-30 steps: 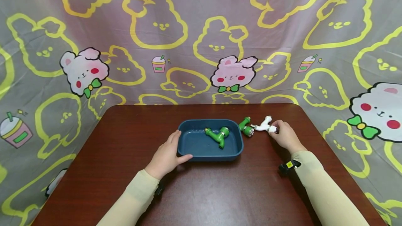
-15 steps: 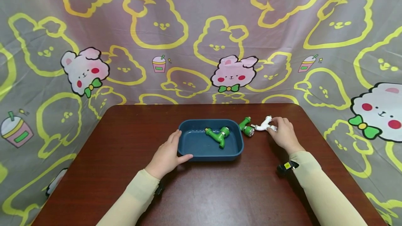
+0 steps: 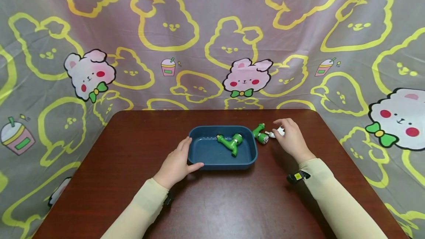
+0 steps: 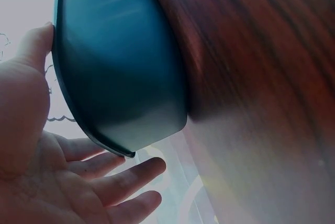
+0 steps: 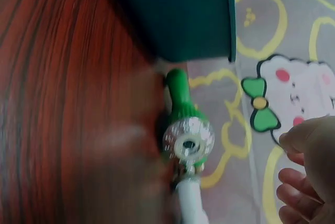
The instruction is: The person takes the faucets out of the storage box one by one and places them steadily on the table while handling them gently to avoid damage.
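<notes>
A blue rectangular tray [image 3: 222, 166] stands on the table with a green faucet [image 3: 230, 144] lying in it. My left hand [image 3: 174, 163] touches the tray's left end, thumb at the front rim and fingers along the side; the left wrist view shows those fingers [image 4: 128, 182] extended. To the right of the tray lies a second green faucet [image 3: 259, 134], its round handle toward me. A white faucet [image 3: 278, 132] lies beside it, partly hidden by my right hand [image 3: 292, 141]. In the right wrist view that hand hovers apart from both faucets, fingers loosely bent around nothing.
The brown wooden table [image 3: 212, 205] spreads around the tray. Behind it and at both sides hangs a patterned cloth [image 3: 199, 47] with cartoon bears and rabbits. Dark wrist cameras sit on both sleeves.
My right hand has let go of the white faucet's right end and moved left and up over it, covering more of it. The left hand and tray have stayed put.
</notes>
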### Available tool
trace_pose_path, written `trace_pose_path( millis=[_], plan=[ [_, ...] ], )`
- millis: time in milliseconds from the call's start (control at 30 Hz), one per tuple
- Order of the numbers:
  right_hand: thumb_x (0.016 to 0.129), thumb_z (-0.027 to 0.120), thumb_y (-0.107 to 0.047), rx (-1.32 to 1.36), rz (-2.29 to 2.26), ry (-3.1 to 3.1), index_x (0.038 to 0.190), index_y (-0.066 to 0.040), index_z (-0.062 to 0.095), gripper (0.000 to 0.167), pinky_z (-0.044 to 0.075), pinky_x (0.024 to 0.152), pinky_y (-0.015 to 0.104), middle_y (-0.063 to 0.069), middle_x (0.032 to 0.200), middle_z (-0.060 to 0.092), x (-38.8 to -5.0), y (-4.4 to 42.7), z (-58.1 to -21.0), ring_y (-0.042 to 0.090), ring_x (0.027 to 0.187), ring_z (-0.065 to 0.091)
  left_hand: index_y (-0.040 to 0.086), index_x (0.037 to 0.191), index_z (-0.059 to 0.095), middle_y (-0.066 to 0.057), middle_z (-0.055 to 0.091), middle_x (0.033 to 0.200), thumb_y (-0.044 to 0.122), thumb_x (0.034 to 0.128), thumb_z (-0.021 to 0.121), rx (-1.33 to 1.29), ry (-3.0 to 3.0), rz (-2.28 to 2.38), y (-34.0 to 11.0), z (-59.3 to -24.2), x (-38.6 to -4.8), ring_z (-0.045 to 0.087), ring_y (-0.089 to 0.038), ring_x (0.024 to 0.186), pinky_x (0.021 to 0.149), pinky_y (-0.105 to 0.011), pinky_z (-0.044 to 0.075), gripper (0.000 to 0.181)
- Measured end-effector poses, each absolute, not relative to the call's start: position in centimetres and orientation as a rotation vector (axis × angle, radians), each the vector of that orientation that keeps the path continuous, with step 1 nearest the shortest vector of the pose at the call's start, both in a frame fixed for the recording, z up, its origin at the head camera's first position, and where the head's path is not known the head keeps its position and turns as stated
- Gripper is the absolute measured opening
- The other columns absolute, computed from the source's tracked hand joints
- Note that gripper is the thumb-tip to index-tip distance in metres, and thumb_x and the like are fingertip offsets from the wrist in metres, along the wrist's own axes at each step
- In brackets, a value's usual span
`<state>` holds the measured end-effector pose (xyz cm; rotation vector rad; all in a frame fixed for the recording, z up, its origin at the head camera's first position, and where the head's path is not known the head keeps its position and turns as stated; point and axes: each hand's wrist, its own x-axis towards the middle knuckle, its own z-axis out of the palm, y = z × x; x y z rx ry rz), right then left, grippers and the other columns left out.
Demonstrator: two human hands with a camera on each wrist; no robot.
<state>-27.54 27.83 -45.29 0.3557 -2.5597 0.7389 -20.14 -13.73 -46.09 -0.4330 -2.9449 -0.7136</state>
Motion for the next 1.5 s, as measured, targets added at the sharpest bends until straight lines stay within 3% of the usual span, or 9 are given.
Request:
trace_pose_path(
  millis=[167,400,767,1500],
  plan=[
    [0.094,0.073,-0.009,0.428,0.755,-2.573,0.122,0.0,0.065,0.03,0.05,0.094,0.055,0.02,0.117,0.062,-27.1,26.2,-44.4,0.038,0.109,0.058,0.0,0.16,0.03,-0.021,0.035,0.164,0.055,0.0849,0.08,-0.436,-2.944,-0.72,-13.7,-46.1,-20.1,0.058,-0.04,0.133,0.106,-0.051,0.052,0.105],
    [0.094,0.075,-0.012,0.561,0.706,-2.608,0.123,-0.004,0.066,0.032,0.055,0.088,0.05,0.014,0.116,0.063,-26.6,23.9,-43.0,0.032,0.106,0.059,0.0,0.159,0.031,-0.021,0.035,0.164,0.055,0.0849,0.081,-0.437,-2.94,-0.722,-13.6,-46.0,-20.0,0.058,-0.04,0.133,0.106,-0.052,0.052,0.105],
    [0.094,0.076,-0.017,0.864,0.53,-2.618,0.12,-0.007,0.067,0.03,0.054,0.096,0.048,0.009,0.114,0.065,-26.4,20.4,-41.0,0.027,0.107,0.059,-0.001,0.159,0.031,-0.022,0.036,0.163,0.054,0.0851,0.081,-0.448,-2.934,-0.73,-13.7,-45.7,-20.0,0.058,-0.041,0.133,0.106,-0.052,0.052,0.105],
    [0.088,0.083,-0.013,1.209,0.321,-2.681,0.126,-0.009,0.068,0.041,0.051,0.104,0.047,0.005,0.123,0.066,-27.1,17.8,-41.9,0.023,0.114,0.062,-0.002,0.159,0.031,-0.022,0.036,0.163,0.053,0.0854,0.081,-0.448,-2.934,-0.737,-13.7,-45.8,-20.0,0.058,-0.04,0.133,0.106,-0.052,0.052,0.104]
  ],
)
